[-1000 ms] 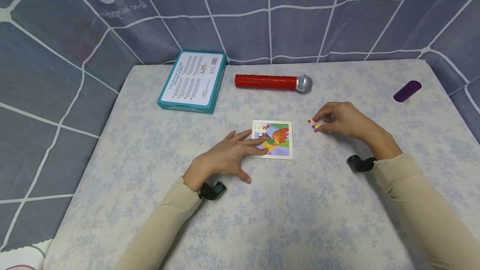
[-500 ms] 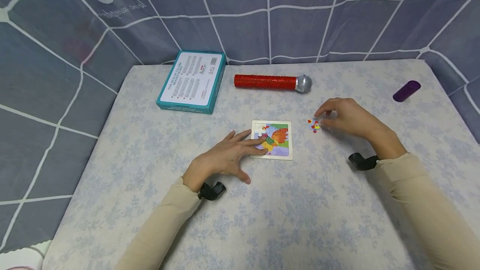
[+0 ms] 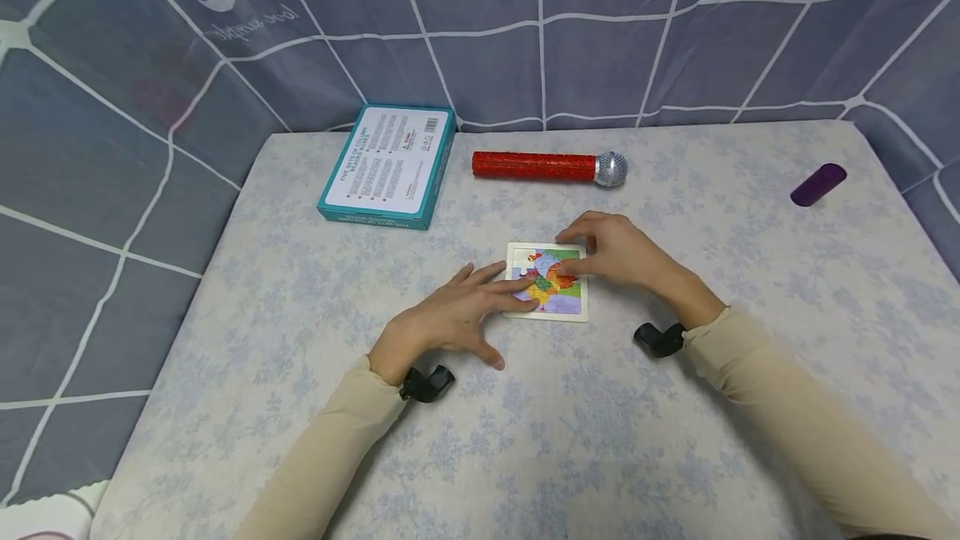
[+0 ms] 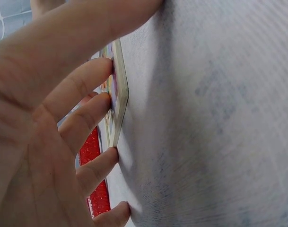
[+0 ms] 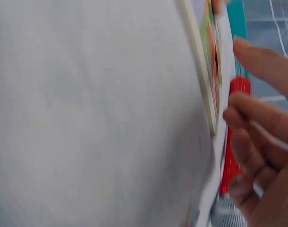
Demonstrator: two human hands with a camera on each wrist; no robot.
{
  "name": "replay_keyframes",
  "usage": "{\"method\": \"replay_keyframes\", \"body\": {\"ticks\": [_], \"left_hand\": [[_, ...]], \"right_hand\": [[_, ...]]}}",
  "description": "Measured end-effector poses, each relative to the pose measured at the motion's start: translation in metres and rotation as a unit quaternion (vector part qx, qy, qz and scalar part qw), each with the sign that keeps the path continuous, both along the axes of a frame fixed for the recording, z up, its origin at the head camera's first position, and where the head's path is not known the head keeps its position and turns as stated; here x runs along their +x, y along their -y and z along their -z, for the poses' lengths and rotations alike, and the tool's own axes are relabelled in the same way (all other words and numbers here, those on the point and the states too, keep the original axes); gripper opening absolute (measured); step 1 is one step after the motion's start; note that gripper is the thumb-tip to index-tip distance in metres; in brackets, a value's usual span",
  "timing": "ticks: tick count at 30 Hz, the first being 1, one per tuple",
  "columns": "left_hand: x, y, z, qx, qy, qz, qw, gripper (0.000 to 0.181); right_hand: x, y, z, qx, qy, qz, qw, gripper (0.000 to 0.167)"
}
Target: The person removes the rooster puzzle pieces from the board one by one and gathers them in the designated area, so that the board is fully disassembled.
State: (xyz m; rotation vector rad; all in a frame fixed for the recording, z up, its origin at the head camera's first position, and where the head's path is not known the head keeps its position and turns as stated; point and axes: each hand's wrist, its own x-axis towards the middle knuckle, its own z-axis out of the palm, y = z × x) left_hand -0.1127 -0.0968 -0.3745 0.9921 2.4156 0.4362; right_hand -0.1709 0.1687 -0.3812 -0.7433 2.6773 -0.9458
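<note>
A small hen jigsaw puzzle (image 3: 551,307) in a pale square frame lies on the table. In the head view, my left hand (image 3: 453,315) rests on its left side, fingers spread over the picture and frame edge. Seen from the left wrist, two fingertips (image 4: 105,101) of that hand touch the board. My right hand (image 3: 630,252) is over the puzzle's upper right part, thumb and index finger apart. Nothing shows between those fingers (image 5: 243,101) in the right wrist view. Small colourful pieces (image 5: 188,217) peek in at its lower edge; the head view hides them.
A red glittery microphone (image 3: 536,166) lies behind the puzzle. To its left is a teal and white box (image 3: 386,165). A purple cylinder (image 3: 818,185) lies at the far right of the patterned tabletop (image 3: 570,440). Grey-blue checked fabric (image 3: 600,65) hangs behind.
My right hand has moved left from the small loose pieces to the puzzle's upper right part. The left hand has stayed on the puzzle.
</note>
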Motion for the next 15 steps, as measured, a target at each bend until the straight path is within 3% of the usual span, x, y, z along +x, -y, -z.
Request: {"method": "replay_keyframes", "body": {"ticks": [7, 15], "left_hand": [[0.000, 0.000, -0.001, -0.002, -0.003, -0.001, 1.0000, 0.089], [0.000, -0.001, -0.002, -0.001, 0.001, -0.003, 1.0000, 0.089]], "right_hand": [[0.009, 0.011, 0.007, -0.018, 0.015, 0.057, 0.9981, 0.046], [0.012, 0.014, 0.008, -0.019, 0.017, 0.071, 0.9971, 0.043]]}}
